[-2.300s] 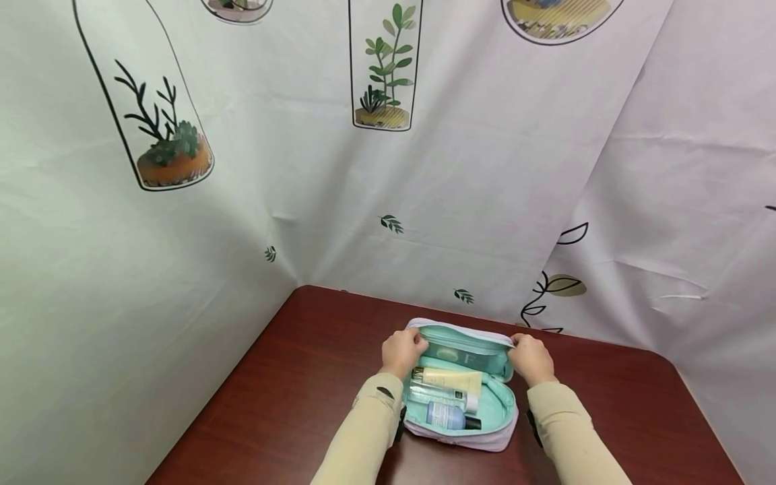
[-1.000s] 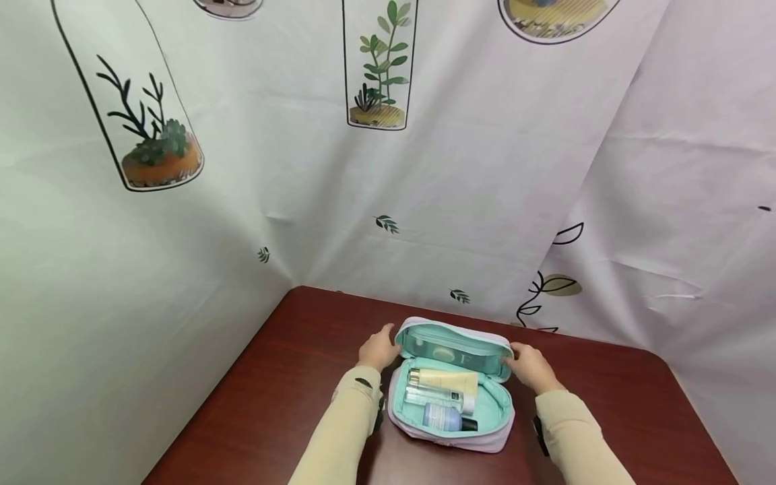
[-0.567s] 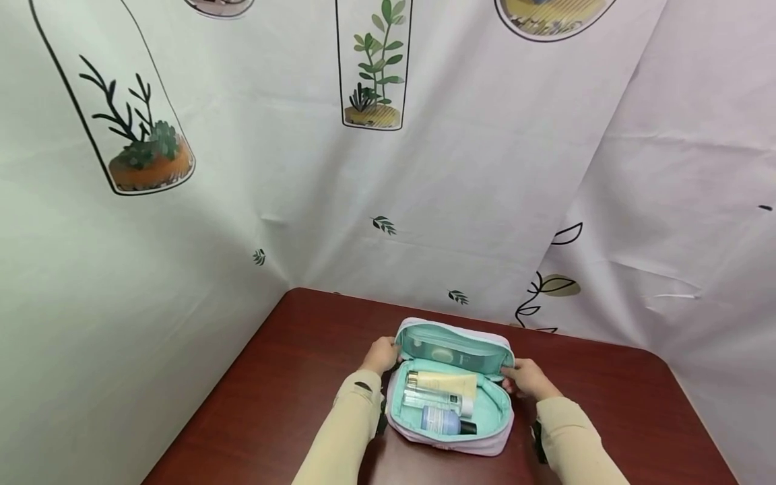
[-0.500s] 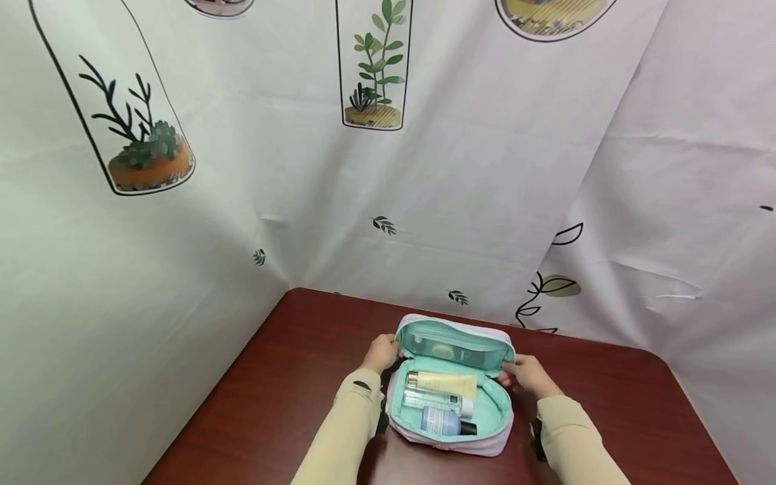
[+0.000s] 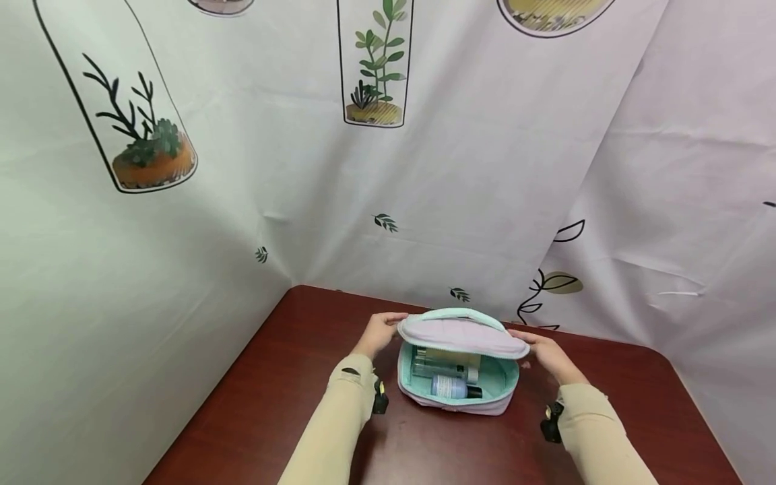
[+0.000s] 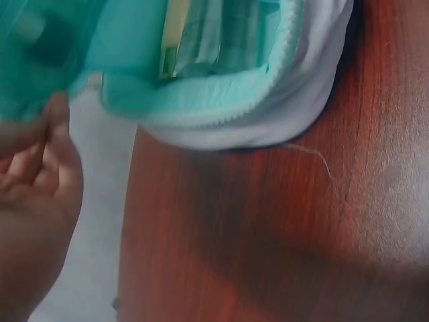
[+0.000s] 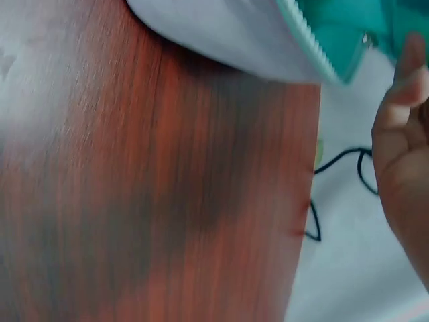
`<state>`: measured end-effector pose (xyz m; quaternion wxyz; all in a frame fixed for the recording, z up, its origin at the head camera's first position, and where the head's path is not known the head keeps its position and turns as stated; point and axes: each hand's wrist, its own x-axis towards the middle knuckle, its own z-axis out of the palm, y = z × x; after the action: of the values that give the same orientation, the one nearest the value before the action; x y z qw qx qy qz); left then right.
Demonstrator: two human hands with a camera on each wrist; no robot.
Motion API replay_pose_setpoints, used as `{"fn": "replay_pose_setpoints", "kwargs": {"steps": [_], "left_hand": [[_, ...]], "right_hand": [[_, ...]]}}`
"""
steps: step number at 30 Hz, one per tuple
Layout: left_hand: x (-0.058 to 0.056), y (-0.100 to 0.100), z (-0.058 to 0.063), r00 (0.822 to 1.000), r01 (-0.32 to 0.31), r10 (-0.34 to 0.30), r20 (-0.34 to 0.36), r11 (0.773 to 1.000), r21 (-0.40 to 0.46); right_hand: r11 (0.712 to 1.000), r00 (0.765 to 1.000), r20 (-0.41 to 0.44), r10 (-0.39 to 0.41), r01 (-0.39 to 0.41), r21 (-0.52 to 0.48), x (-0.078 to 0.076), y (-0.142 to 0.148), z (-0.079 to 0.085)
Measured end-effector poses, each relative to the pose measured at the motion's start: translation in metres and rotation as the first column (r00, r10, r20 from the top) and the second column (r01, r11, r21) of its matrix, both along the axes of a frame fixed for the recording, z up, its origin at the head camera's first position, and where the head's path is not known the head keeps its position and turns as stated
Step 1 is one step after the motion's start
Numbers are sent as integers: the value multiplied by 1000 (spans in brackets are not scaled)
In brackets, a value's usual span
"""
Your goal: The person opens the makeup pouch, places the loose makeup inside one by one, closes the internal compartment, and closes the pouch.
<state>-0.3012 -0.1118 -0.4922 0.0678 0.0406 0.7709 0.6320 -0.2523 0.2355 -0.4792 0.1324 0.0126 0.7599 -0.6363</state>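
A lilac cosmetic bag [image 5: 451, 407] with a mint lining sits on the table, its padded lid [image 5: 463, 335] tilted forward, partly over the contents. Inside lie a blue bottle [image 5: 447, 386] with a black cap, a clear bottle [image 5: 438, 368] with a white cap, and a pale yellow tube [image 5: 455, 356], largely covered by the lid. My left hand [image 5: 377, 334] pinches the lid's left corner; in the left wrist view its thumb and fingers meet at the mint edge. At the opposite corner, my right hand [image 5: 550, 355] holds the lid between fingers and thumb, partly cut off in the right wrist view.
The dark red wooden table [image 5: 291, 384] has rounded far corners. Behind and left of it hangs a white cloth [image 5: 473, 168] printed with plants in jars. A thin black cord [image 7: 342, 157] shows beyond the table edge in the right wrist view.
The bag's lid has swung from leaning back to tilting forward, showing its lilac outside and handle. Both hands first shifted their hold at its corners. The bag appears slightly farther up the view.
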Motion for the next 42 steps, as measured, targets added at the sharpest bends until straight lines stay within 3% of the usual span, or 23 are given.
{"fn": "replay_pose_setpoints", "kwargs": {"steps": [4,7,10,14,20,23,26,28,30,32,34,37,39,42], "left_hand": [[-2,-7,-4,990,8,-28,139,989,146],[-2,-9,-7,984,30,-55,168,988,149],[1,-10,-10,986,85,-91,141,995,48],[9,-10,-11,982,161,-151,112,983,-90],[17,-10,-14,970,243,-224,99,928,-284],[18,-7,-12,968,253,-227,112,883,-396],[17,4,3,963,255,-260,68,805,-536],[17,18,18,942,272,-336,19,729,-628],[17,36,31,896,300,-444,-18,634,-713],[20,54,39,840,313,-542,-20,515,-798],[26,69,40,802,283,-598,1,378,-881],[34,83,35,790,193,-613,19,220,-956],[38,88,31,789,133,-615,12,153,-979],[41,95,28,773,69,-634,-7,95,-993]], "right_hand": [[995,997,58,59,-54,-78,5,9,1],[998,998,39,49,-51,48,7,10,-2],[978,998,6,67,-67,197,9,9,-8],[962,992,-10,127,-121,245,12,8,-15],[951,988,5,154,-150,269,20,0,-22],[950,992,23,123,-125,286,24,-4,-24],[949,996,25,81,-85,303,26,-7,-25],[946,997,23,67,-71,317,26,-7,-24],[938,998,26,53,-58,341,26,-6,-24],[928,999,29,44,-52,370,26,-6,-25],[918,998,28,50,-57,393,25,-7,-25],[910,997,46,67,-80,408,24,-6,-25],[910,997,54,60,-77,406,23,-4,-23],[896,998,34,44,-55,441,18,1,-21]]}}
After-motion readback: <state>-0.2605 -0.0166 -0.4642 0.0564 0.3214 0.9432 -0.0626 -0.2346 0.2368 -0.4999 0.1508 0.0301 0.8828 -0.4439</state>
